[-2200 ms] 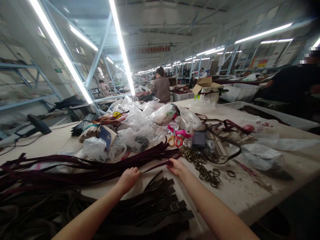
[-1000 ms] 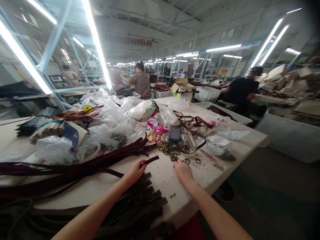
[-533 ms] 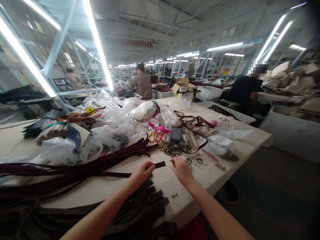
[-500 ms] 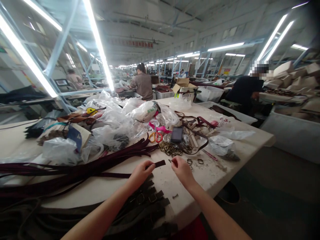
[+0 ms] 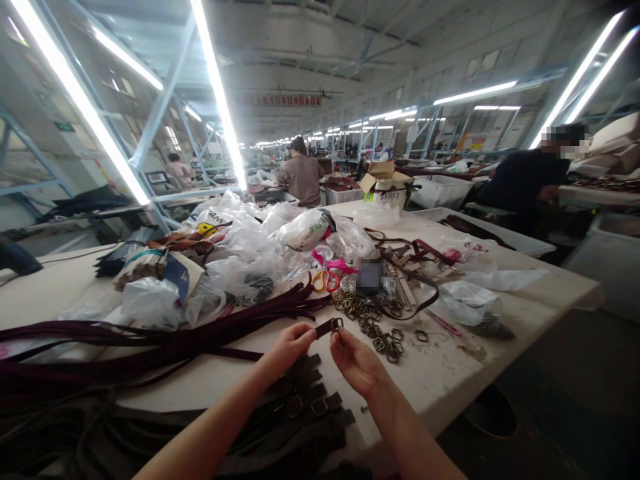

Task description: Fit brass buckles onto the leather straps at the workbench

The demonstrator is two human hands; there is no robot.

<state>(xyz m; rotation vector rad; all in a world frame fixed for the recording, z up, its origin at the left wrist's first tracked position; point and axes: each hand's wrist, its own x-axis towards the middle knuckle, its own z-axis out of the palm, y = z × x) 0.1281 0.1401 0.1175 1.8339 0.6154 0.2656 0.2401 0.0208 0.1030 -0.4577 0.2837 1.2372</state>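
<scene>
Evidently the left hand (image 5: pixel 286 349) clenches the strap (image 5: pixel 324 328), steadying its end where the right hand (image 5: pixel 354 364) pinches a buckle (image 5: pixel 337 325).

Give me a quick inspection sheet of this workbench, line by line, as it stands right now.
Surface: white worktop, scuffed and stained.
Work items: a maroon leather strap extends from a loose bundle of maroon straps, with a small metal buckle at its tip. Dark straps with buckles lie along the near edge, and metal rings lie right of the hands.
Clutter: heaped plastic bags, orange-handled scissors.
Hands: left hand pinches the strap; right hand pinches the buckle.
Cables: a thin dark cable at the table's left side.
Surroundings: two co-workers at nearby benches, a cardboard box, white bins.
</scene>
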